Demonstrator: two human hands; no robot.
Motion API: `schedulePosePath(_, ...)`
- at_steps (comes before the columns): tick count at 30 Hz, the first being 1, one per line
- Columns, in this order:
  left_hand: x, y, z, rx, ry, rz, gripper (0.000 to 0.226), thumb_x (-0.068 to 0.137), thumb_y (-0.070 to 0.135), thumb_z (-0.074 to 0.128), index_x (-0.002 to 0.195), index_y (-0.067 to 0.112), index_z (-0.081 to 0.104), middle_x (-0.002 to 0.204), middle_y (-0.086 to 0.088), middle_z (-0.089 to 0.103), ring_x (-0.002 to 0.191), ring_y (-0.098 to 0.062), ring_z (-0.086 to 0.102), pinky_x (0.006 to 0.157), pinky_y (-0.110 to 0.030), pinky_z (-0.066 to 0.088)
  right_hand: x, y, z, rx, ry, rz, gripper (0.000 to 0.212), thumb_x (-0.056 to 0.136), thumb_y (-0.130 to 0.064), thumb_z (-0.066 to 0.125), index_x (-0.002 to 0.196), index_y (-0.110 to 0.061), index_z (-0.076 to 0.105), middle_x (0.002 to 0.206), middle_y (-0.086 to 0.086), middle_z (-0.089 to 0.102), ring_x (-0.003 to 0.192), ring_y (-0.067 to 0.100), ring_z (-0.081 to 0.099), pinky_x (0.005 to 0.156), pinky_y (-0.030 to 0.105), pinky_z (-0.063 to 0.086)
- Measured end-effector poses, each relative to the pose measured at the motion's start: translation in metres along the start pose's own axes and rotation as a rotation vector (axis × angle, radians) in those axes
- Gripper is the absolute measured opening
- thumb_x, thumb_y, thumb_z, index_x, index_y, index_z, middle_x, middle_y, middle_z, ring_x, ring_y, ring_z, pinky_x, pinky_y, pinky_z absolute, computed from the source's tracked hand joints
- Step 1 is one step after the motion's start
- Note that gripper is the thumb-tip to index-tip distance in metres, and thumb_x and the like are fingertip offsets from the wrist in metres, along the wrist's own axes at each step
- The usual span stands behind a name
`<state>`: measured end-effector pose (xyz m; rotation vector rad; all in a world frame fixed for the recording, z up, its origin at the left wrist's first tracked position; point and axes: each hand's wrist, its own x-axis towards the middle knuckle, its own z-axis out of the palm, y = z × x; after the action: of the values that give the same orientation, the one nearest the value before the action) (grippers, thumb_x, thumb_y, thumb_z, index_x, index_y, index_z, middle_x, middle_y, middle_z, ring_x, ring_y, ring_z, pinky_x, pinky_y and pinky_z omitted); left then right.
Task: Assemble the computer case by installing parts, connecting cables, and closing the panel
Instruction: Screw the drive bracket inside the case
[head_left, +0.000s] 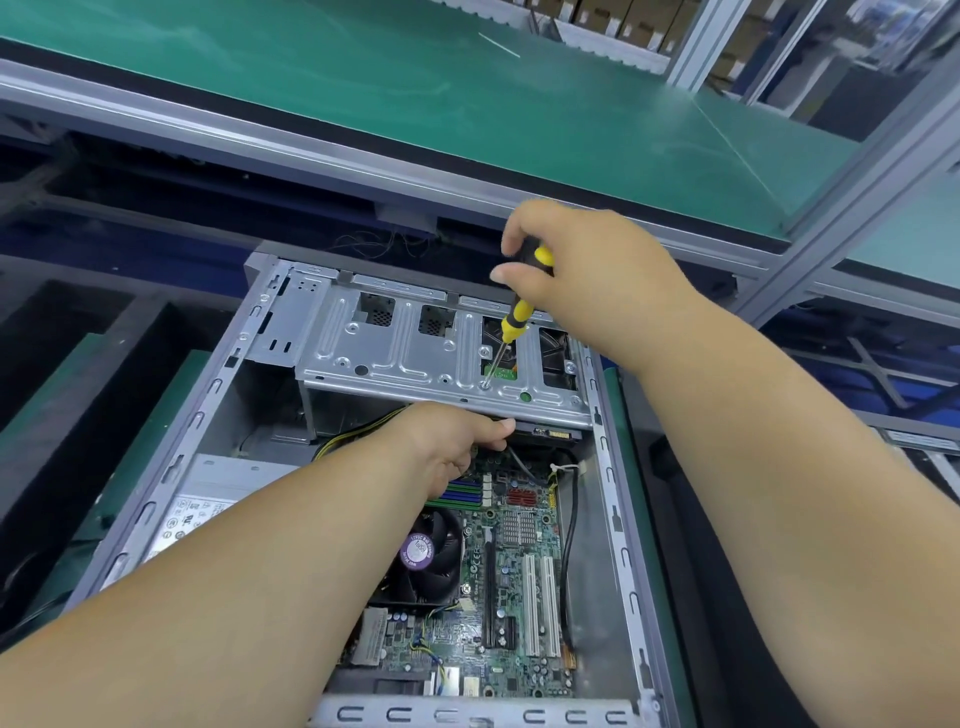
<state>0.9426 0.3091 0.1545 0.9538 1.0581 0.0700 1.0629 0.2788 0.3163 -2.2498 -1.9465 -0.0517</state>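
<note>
The right hand (582, 275) holds a screwdriver (514, 312) with a yellow and black handle. Its grip is closed around the top of the handle, with the thumb and the fingers curled on it. The tool is tilted, and below this grip its thin metal shaft goes down to the left until the tip touches a screw (485, 384) on the silver drive cage (441, 358).

The drive cage sits at the far end of the open computer case (613, 499), which lies on its side on the desk (779, 597). The cage is directly under the right grip.

The left hand (452, 441) reaches under the front edge of the cage. Its thumb points to the right along this edge, and the other fingers go below the cage, so I cannot tell how far this grip is closed or what it holds. Just to the right of the thumb, the dark edge of a drive (550, 434) shows under the cage.

Nearer to the person than the left grip lies the green motherboard (519, 597), with a black cooler fan (431, 561) on it and two white slots (540, 603) beside it. To the left of the left forearm is the grey power supply (218, 493). Above and beyond the right grip runs a green shelf (415, 88) with a metal frame.
</note>
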Motion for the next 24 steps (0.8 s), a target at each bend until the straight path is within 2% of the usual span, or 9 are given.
schedulePosePath(3,-0.001,0.001,0.0,0.004,-0.005,0.005,0.021,0.083,0.029,0.077,0.083,0.01,0.068,0.108,-0.006,0.051,0.059,-0.015,0.035,0.103,-0.029,0.039,-0.001,-0.002,0.004,-0.157,0.026,0.06,0.046,0.101,-0.058,0.038,0.083,-0.021,0.058,0.065,-0.004,0.051,0.071,0.023,0.052,0.053,0.03,0.028)
schedulePosePath(6,-0.003,0.003,0.002,0.005,-0.005,0.011,0.021,0.083,0.029,0.077,0.079,0.01,0.068,0.132,-0.012,0.057,0.084,-0.016,0.055,0.113,-0.035,0.036,-0.002,-0.003,0.002,-0.006,-0.006,0.029,0.03,0.102,-0.039,0.037,0.093,-0.021,0.059,0.084,-0.003,0.058,0.081,0.024,0.055,0.059,0.032,0.033)
schedulePosePath(10,-0.002,0.002,0.002,0.007,-0.006,0.008,0.021,0.083,0.029,0.077,0.078,0.011,0.068,0.133,-0.013,0.057,0.084,-0.015,0.056,0.114,-0.036,0.034,0.0,0.001,0.0,0.066,0.022,0.007,0.022,0.098,-0.038,0.053,0.117,-0.027,0.056,0.085,-0.009,0.054,0.082,0.021,0.051,0.062,0.032,0.035)
schedulePosePath(13,-0.001,0.0,0.0,0.008,-0.003,0.001,0.021,0.08,0.031,0.079,0.078,0.012,0.069,0.123,-0.011,0.059,0.073,-0.017,0.044,0.112,-0.038,0.038,-0.001,0.002,0.003,-0.108,0.046,0.081,0.034,0.1,-0.057,0.043,0.094,-0.028,0.06,0.071,-0.008,0.054,0.078,0.022,0.053,0.06,0.032,0.033)
schedulePosePath(15,-0.001,0.0,0.0,-0.006,0.002,0.001,0.021,0.079,0.03,0.08,0.077,0.012,0.07,0.12,-0.01,0.06,0.067,-0.017,0.037,0.112,-0.037,0.039,-0.002,0.005,0.005,-0.059,0.033,0.08,0.034,0.101,-0.05,0.038,0.089,-0.027,0.06,0.075,-0.007,0.058,0.075,0.02,0.054,0.057,0.031,0.032)
schedulePosePath(17,-0.001,0.0,0.0,-0.009,0.004,0.005,0.021,0.079,0.03,0.08,0.077,0.012,0.07,0.122,-0.011,0.06,0.067,-0.017,0.045,0.112,-0.036,0.038,-0.002,0.007,0.005,0.084,0.002,0.057,0.022,0.097,-0.035,0.043,0.106,-0.028,0.061,0.087,-0.009,0.058,0.073,0.01,0.051,0.058,0.029,0.032)
schedulePosePath(19,-0.001,0.0,0.001,0.001,0.002,0.001,0.021,0.08,0.03,0.08,0.078,0.013,0.07,0.125,-0.009,0.059,0.096,-0.023,0.061,0.113,-0.037,0.037,-0.003,0.008,0.004,0.141,0.014,0.023,0.028,0.095,-0.03,0.05,0.122,-0.029,0.057,0.083,-0.012,0.051,0.071,0.006,0.047,0.058,0.028,0.032)
schedulePosePath(22,-0.002,0.0,0.001,0.004,0.003,0.01,0.021,0.081,0.031,0.079,0.08,0.012,0.07,0.116,-0.009,0.057,0.066,-0.017,0.043,0.113,-0.036,0.037,-0.003,0.008,0.007,0.029,0.108,0.046,0.027,0.097,-0.051,0.053,0.115,-0.031,0.059,0.076,-0.012,0.052,0.077,0.017,0.051,0.061,0.031,0.034)
schedulePosePath(24,-0.001,0.0,0.001,0.004,0.01,0.009,0.021,0.081,0.031,0.079,0.081,0.012,0.07,0.116,-0.01,0.058,0.067,-0.016,0.034,0.112,-0.037,0.038,-0.003,0.008,0.009,-0.028,0.099,0.069,0.034,0.098,-0.059,0.043,0.096,-0.031,0.062,0.071,-0.011,0.055,0.075,0.017,0.053,0.057,0.03,0.032)
